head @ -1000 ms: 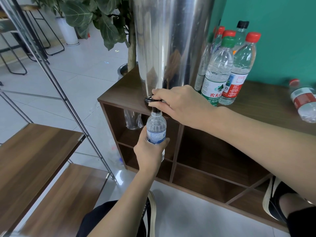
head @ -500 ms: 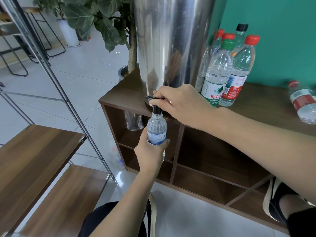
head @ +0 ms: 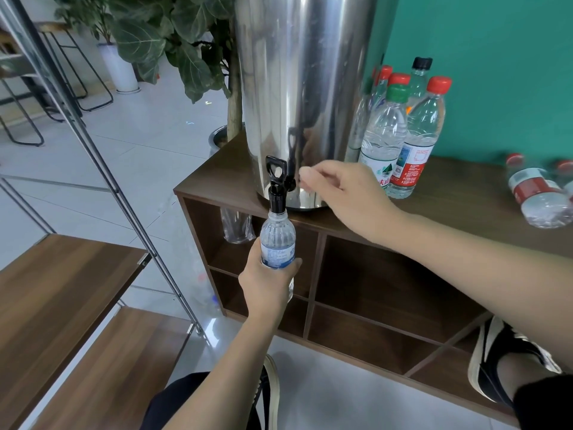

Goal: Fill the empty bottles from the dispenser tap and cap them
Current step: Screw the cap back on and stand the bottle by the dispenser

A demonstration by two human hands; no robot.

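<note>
Head view: the left hand point(head: 266, 283) is wrapped round the lower body of a small clear bottle point(head: 277, 240), gripping it upright with its open neck directly under the black tap point(head: 277, 184) of the steel dispenser point(head: 304, 88). The spout appears to sit at or just inside the bottle mouth. The tap lever stands upright and nothing touches it. The right hand point(head: 338, 187) is just beside the tap on its right, clear of the lever, fingers loosely bent and holding nothing visible. The dispenser stands on a brown shelf unit point(head: 465, 197); behind it on the same top is a cluster of capped bottles point(head: 400, 131), upright, and further right more bottles point(head: 539, 197) lie on their sides. Water level in the held bottle cannot be read with certainty; it looks clear nearly to the shoulder. Judgement: the filling step for this bottle is at or near its end, with the tap apparently closed. The next move calls for lowering the bottle straight off the spout without tilting, then finding its cap, which is not visible here, and screwing it on.
</note>
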